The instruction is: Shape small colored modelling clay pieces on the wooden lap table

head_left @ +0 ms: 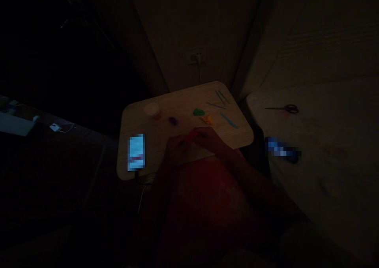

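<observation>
The scene is very dark. Both my hands meet over the near edge of a small wooden table (166,102). My left hand (175,147) and my right hand (209,139) are closed together around a small red lump (192,135), soft like modelling clay. Farther back on the table lie a green lump (198,112), an orange lump (207,119) and a small purple piece (173,120). Several thin teal modelling tools (222,98) lie at the far right of the table.
A lit phone (136,152) lies on the table's left front corner, a cable hanging below. A small pale cup (152,110) stands at the back left. Scissors (286,109) and a blue packet (282,150) lie on the pale surface to the right. A wall socket (196,57) is behind.
</observation>
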Available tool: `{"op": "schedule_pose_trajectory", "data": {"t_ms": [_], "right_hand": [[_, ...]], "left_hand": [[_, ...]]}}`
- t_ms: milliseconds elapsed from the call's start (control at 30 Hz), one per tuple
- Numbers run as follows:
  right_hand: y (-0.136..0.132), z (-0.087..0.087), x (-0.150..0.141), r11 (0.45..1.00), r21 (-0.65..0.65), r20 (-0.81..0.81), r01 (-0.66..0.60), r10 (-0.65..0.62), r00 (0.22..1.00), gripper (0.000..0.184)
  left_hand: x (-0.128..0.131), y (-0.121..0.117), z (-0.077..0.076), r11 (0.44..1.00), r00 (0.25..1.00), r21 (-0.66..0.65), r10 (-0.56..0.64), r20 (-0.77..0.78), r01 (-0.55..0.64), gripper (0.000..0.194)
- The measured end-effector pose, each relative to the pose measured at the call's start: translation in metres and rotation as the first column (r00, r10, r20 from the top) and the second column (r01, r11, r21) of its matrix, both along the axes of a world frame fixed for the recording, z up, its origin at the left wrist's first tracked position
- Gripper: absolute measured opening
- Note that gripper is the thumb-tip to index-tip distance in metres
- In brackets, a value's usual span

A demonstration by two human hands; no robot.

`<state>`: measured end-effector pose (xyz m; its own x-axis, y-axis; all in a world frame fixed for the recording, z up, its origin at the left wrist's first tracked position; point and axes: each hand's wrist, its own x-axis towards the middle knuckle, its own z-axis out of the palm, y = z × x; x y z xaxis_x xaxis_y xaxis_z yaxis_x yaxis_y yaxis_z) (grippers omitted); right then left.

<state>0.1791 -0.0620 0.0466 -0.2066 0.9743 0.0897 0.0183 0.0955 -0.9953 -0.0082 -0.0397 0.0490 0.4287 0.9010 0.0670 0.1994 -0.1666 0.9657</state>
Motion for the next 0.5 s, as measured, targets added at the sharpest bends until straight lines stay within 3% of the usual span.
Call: {"op": "schedule_pose_trajectory", "data": {"t_ms": [233,400,500], "right_hand": [[0.001,-0.007,-0.003,1.0,-0.018,-0.031,-0.017,0.016,0.999,0.05],[0.003,-0.008,0.001,0.99,0.141,0.132,0.02,-0.039,0.991,0.057],[0.004,-0.008,-0.001,0.965,0.26,0.242,0.025,-0.091,0.966,0.054]], "left_hand": [[0.0,0.002,0.003,1.0,0.999,-0.02,0.018,0.032,-0.018,0.054],[-0.002,0.004,0.013,0.997,0.999,0.079,0.03,-0.021,-0.028,0.028],[0.002,0.001,0.018,0.992,0.997,0.107,0.068,-0.028,-0.065,0.024]]}}
